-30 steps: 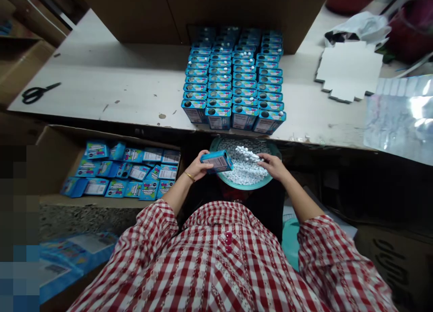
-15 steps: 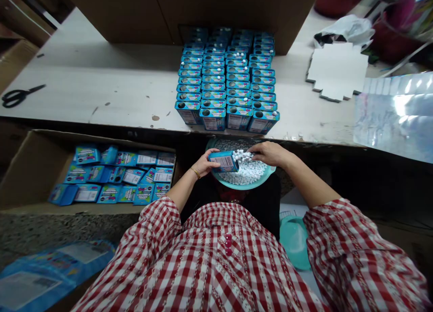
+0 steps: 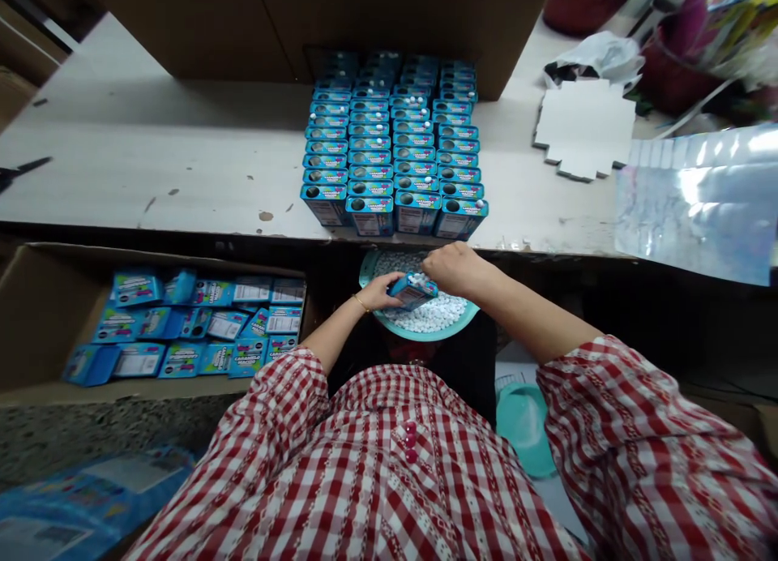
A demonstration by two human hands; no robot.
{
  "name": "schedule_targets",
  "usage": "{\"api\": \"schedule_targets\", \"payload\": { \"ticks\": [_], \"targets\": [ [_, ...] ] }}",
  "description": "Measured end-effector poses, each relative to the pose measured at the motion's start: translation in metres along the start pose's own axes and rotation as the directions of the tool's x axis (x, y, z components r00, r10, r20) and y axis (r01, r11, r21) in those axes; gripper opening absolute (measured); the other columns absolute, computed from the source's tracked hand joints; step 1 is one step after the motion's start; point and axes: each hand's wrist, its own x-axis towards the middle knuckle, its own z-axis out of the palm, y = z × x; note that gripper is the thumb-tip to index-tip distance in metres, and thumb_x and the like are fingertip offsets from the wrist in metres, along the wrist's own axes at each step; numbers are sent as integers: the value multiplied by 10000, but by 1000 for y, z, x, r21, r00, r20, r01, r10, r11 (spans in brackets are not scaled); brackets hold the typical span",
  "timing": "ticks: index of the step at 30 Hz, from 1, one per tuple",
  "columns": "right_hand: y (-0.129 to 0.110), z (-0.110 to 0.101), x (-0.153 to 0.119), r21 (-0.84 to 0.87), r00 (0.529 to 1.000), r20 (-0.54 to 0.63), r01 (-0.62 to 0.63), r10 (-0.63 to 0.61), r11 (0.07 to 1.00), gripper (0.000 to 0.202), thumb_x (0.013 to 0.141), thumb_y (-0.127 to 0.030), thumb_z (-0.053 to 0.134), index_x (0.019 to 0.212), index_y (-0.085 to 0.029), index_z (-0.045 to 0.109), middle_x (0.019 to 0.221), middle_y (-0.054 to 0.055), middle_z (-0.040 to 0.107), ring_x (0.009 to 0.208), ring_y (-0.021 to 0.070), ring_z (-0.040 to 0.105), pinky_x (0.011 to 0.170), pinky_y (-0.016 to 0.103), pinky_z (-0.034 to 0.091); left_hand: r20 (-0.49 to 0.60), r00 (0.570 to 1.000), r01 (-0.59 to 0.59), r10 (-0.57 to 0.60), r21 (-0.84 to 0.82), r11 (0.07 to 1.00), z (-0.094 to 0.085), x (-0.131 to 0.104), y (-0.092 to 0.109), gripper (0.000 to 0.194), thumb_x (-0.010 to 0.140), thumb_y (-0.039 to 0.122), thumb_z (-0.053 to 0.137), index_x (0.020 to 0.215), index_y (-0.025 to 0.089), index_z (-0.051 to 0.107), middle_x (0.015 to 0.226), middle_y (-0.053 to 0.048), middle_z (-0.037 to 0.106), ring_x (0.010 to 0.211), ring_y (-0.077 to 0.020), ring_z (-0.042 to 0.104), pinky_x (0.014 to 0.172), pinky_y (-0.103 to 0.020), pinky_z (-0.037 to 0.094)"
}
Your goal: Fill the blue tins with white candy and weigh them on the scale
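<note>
My left hand (image 3: 379, 293) is closed around a small blue candy box (image 3: 414, 293), tilted over a turquoise basin (image 3: 425, 335). White candies show at the box's open end. My right hand (image 3: 455, 267) is curled like a fist right above that end; its fingertips are turned away, so what they hold is hidden. Many small round white candies (image 3: 442, 311) fill the basin, which sits at my lap below the table edge. Rows of similar blue boxes (image 3: 372, 206) stand upright on the table ahead, with a few white candies lying on their tops.
At my left lies an open carton (image 3: 36, 301) of flattened-looking blue boxes (image 3: 182, 358). A large brown cardboard box (image 3: 389, 26) stands behind the rows. On the right are a white card cutout (image 3: 577, 127), a plastic sheet (image 3: 698, 204) and a turquoise lid-like piece (image 3: 526, 431) lower down.
My right hand has moved left and up, from beside the candies to over the box's open end. The box has turned so that its open end faces more upward. The view has shifted slightly.
</note>
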Motion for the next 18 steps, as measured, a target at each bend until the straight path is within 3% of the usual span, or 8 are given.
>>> {"api": "schedule_targets", "payload": {
  "ticks": [4,7,9,11,14,18],
  "targets": [
    [-8,-11,-5,-1,999,-45,3,-3,1000,319,862,-91,369,950,-85,676,933,179,676,985,277,612,792,349,409,-51,999,-9,10,28,1000,6,1,-5,361,460,150,767,798,171,642,738,13,555,824,-201,528,859,-314,401],
    [11,-14,-19,-24,997,-68,-32,31,999,312,860,-98,371,948,-120,669,933,148,672,921,252,627,752,323,417,-137,991,-4,2,-18,1000,5,-2,-9,347,463,128,753,783,172,627,750,12,547,809,-198,519,861,-326,400],
    [34,-2,-32,-18,993,-61,-99,97,995,298,857,-122,394,990,-161,658,945,120,672,880,233,635,733,312,425,-206,979,-11,-6,-78,997,2,-4,-13,336,465,111,746,768,172,615,749,11,547,829,-205,524,887,-337,395],
    [56,26,-42,5,981,-25,-191,191,982,279,861,-184,433,1044,-199,643,972,104,672,864,230,641,724,312,438,-256,966,-11,-26,-143,990,0,-7,-18,357,468,107,748,789,173,606,776,10,562,863,-208,533,919,-349,389],
    [71,91,-42,75,948,101,-308,300,948,283,838,-250,508,1090,-203,627,1049,123,661,865,241,650,717,328,462,-324,942,2,-85,-248,969,0,-10,-30,469,476,141,777,902,177,584,879,-2,593,932,-209,549,963,-359,374],
    [42,169,-7,358,963,91,-271,255,893,324,863,-198,442,1139,-140,601,1074,185,649,931,277,643,750,369,478,-342,917,43,-203,-424,905,15,-6,-42,552,508,212,799,992,178,537,973,-36,612,973,-208,570,986,-377,372]
  ]
}}
